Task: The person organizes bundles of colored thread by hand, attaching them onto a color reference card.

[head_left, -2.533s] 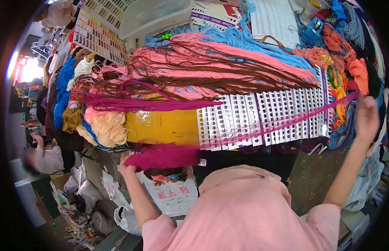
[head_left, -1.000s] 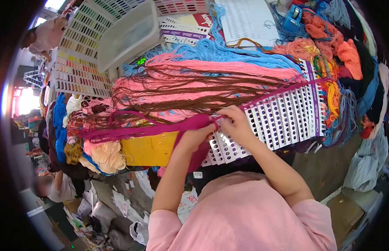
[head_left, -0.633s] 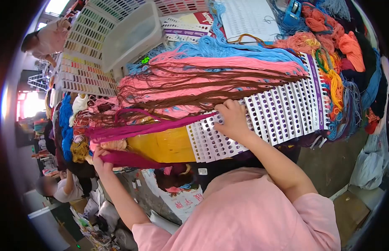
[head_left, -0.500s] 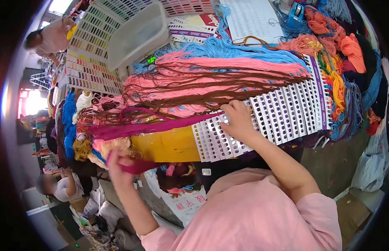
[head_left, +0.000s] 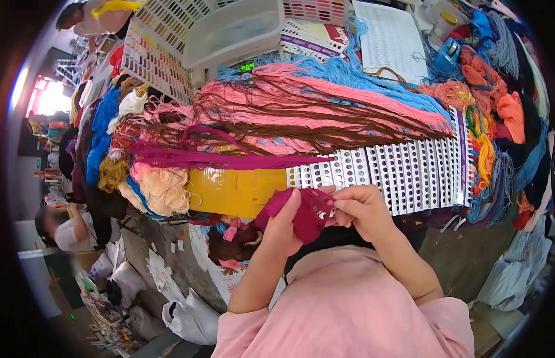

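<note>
In front of my shirt, a bunched hank of magenta thread [head_left: 308, 219] is held between my two hands. My left hand [head_left: 282, 230] is closed around its left side, thumb on top. At its right edge the fingers of my right hand [head_left: 362, 210] are pinched together on the thread; the fingertips partly hide the strands there. Just beyond my hands lie overlapping white cards with rows of punched holes [head_left: 403, 173]. A long magenta strand bundle [head_left: 229, 160] stretches leftward from the cards, with brown threads [head_left: 277, 136] and pink threads [head_left: 325, 89] fanned out behind it.
A yellow taped surface [head_left: 237, 190] borders the cards on the left, beside a cream yarn bundle [head_left: 164, 188]. Behind are a white plastic bin [head_left: 232, 36], colour sample cards [head_left: 158, 62] and a printed sheet [head_left: 394, 42]. Two other people are at the left.
My left hand has come rightward from the table's left end with the magenta thread. My right hand has left the punched cards and joined it. The camera view has shifted slightly.
</note>
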{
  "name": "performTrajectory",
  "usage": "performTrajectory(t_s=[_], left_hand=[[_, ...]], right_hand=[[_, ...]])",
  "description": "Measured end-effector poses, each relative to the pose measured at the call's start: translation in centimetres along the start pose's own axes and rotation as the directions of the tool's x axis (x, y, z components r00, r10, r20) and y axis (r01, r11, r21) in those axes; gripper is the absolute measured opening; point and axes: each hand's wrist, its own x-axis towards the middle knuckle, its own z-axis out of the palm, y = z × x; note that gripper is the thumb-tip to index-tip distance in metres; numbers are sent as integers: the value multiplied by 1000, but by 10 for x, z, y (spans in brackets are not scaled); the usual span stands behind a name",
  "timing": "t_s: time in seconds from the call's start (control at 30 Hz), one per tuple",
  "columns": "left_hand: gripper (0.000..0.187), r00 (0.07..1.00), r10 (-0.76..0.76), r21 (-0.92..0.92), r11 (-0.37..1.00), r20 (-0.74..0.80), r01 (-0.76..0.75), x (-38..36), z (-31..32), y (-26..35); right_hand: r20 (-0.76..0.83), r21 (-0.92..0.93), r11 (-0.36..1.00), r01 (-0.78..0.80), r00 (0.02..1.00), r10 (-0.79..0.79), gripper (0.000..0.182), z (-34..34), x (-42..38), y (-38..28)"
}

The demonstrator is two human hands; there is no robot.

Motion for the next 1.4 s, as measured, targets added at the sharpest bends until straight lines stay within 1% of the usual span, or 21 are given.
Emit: performTrajectory(t_s=[0.03, 0.1, 0.13, 0.23, 0.27, 0.33, 0.37, 0.43, 0.47, 0.53, 0.57, 0.63, 0.73, 0.83, 0.87, 0.97, 1.03, 1.07, 1.23, 1.33, 1.4], left_hand=[[36, 999, 52, 76, 996, -6, -51, -3, 2, -2], [27, 988, 155, 228, 962, -12, -148, -8, 5, -9], [22, 980, 194, 254, 951, -40, -177, -7, 3, -13], [22, 988, 129, 78, 989, -86, -123, -3, -7, -17], [22, 992, 111, 51, 993, -67, -108, -3, -7, -16], [23, 997, 73, 1, 997, -25, -73, -3, -7, -15], [27, 997, 75, -28, 997, -20, -76, -3, -8, -16], [35, 996, 90, -93, 992, -7, -90, -3, -8, -17], [36, 995, 86, -67, 994, 43, -83, -3, -10, -18], [38, 987, 76, -13, 997, 143, -75, -3, -18, -21], [38, 984, 83, -7, 997, 159, -83, -2, -20, -22], [40, 978, 96, 8, 995, 188, -99, -2, -22, -23], [40, 967, 95, -27, 995, 235, -91, -4, -18, -18], [39, 973, 88, 7, 996, 214, -91, -4, -16, -16], [38, 978, 85, -9, 996, 192, -85, -5, -15, -15], [36, 989, 76, -36, 997, 124, -72, -7, -11, -14], [34, 994, 67, -25, 998, 81, -66, -7, -10, -13], [33, 993, 77, -28, 997, 85, -75, -7, -10, -13], [30, 992, 90, -55, 995, 85, -86, -7, -12, -14], [33, 988, 68, -66, 996, 140, -59, -6, -14, -15], [35, 990, 51, -55, 998, 130, -44, -6, -15, -14]], right_hand=[[13, 51, 999, -6, 1000, 5, 9, -1, -1, 0], [25, 86, 996, -26, 999, 24, 9, 1, -1, 1], [32, 102, 994, -35, 999, 31, 9, 3, -3, -1], [56, 98, 993, -65, 997, 60, 9, 5, -6, -5], [61, 90, 993, -73, 996, 68, 9, 5, -7, -6], [35, 102, 995, -24, 999, 21, 10, 11, -10, -8], [22, 108, 994, 0, 1000, -2, 10, 13, -11, -9], [121, 181, 984, 3, 992, -26, 10, 11, -12, -10], [168, 221, 975, 2, 985, -41, 11, 10, -13, -10], [152, 126, 992, -30, 988, 10, 11, 14, -15, -12], [142, 79, 996, -46, 989, 34, 11, 16, -15, -13], [121, 82, 996, -46, 992, 36, 10, 17, -15, -14], [106, 112, 992, -57, 993, 45, 9, 19, -14, -14], [97, 127, 988, -89, 992, 77, 6, 20, -14, -15], [93, 127, 987, -101, 992, 90, 6, 20, -13, -15], [89, 32, 998, -57, 995, 54, 7, 23, -12, -14], [81, 0, 995, -98, 992, 98, 8, 24, -13, -14], [76, -15, 993, -119, 990, 120, 8, 24, -13, -14], [76, 72, 994, -84, 994, 79, 7, 25, -13, -16], [100, 80, 994, -68, 993, 60, 5, 21, -14, -14], [113, 76, 995, -61, 992, 52, 5, 18, -13, -13]])
